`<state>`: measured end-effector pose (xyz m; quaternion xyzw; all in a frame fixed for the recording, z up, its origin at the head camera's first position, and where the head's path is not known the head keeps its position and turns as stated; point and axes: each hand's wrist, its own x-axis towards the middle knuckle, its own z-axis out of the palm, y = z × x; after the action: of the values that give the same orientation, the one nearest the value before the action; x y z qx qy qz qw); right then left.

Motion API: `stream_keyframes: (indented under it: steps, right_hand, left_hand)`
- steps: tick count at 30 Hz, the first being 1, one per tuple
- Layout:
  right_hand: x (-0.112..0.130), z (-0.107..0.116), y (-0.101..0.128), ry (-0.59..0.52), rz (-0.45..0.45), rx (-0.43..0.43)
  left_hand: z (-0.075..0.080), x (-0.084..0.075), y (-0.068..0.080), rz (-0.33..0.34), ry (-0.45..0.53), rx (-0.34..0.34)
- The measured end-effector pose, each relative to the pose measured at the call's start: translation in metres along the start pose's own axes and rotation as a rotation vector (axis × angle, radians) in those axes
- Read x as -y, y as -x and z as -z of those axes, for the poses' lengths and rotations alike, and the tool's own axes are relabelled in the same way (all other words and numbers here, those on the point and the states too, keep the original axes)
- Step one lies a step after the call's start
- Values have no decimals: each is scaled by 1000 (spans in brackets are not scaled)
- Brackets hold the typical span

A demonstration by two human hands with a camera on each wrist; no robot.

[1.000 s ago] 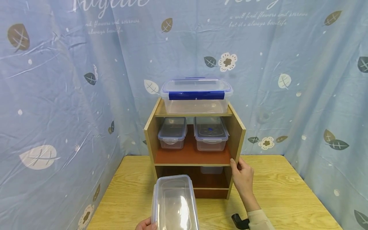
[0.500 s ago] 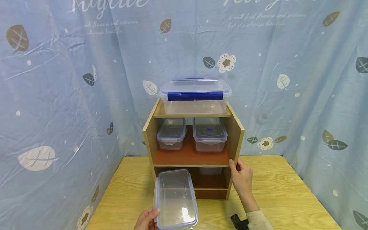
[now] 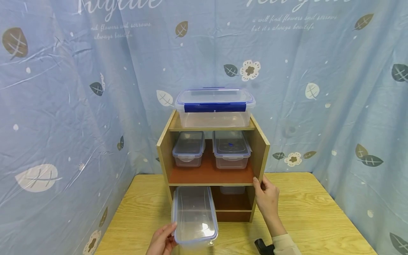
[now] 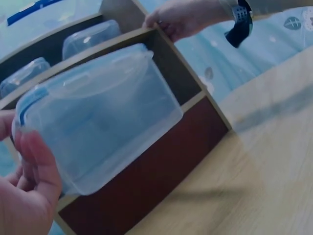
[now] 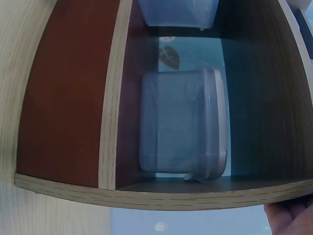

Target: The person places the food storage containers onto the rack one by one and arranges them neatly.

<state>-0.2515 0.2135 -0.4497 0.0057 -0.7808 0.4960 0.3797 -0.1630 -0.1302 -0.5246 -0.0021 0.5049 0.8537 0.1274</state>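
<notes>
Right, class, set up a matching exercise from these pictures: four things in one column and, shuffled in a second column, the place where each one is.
Things:
1. Container with the blue clasp
2. Two small lidded containers
3. Clear container held by the left hand
4. Right hand

Places:
A. Middle shelf of the wooden shelf unit
B. Front edge of the unit's right side panel
C. On top of the unit
D. Partly inside the bottom compartment, left side

Pairs: 1-C, 2-A, 3-D, 4-B

Right hand (image 5: 288,218) mostly out of frame
</notes>
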Motion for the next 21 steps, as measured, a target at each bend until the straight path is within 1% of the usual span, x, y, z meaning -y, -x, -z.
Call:
stream_keyframes:
  steps: [6, 9, 13, 16, 19, 21]
  right_hand:
    - [-2, 0, 1, -1, -18, 7]
    - [-2, 0, 0, 3, -24, 9]
    - [-1, 0, 0, 1, -28, 12]
    - [-1, 1, 0, 1, -30, 11]
    - [-1, 1, 0, 12, -33, 18]
    - [-2, 1, -1, 15, -39, 20]
  left_hand:
    - [-9, -5, -6, -39, 6, -160]
    - [-13, -8, -9, -52, -1, -228]
    - [-16, -9, -11, -59, 15, -286]
    - [-19, -11, -13, -72, 54, -321]
    - [-21, -12, -15, -103, 105, -372]
    - [-22, -13, -16, -124, 131, -394]
